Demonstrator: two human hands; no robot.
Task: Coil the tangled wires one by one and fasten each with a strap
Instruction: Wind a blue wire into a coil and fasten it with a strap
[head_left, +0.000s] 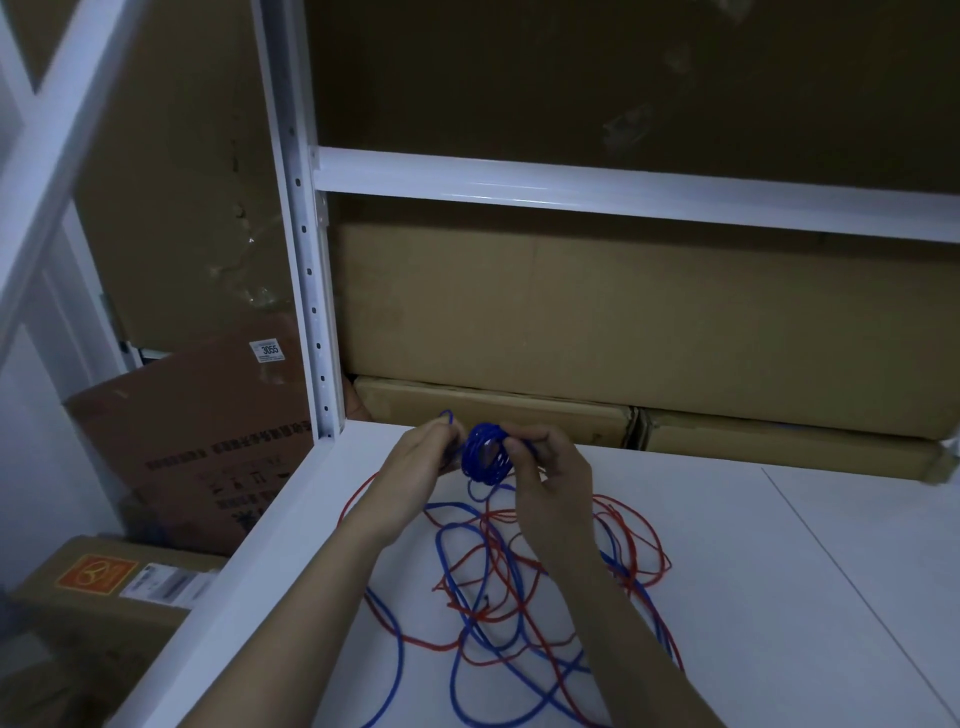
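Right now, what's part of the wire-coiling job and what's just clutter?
Job:
- blue coil, held between left hand and right hand
- loose blue wire
- red wire, tangled with it on the white shelf

Clutter:
- cardboard boxes
- labelled carton

No strap visible.

Blue coil (485, 456) between both hands

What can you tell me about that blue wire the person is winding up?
The thin blue wire, seemingly plastic-coated, is partly wound into a small tight coil held above the white shelf top between both hands: the left hand grips one side, the right hand pinches the other. Its remaining length trails down in loose loops, tangled with a red wire.
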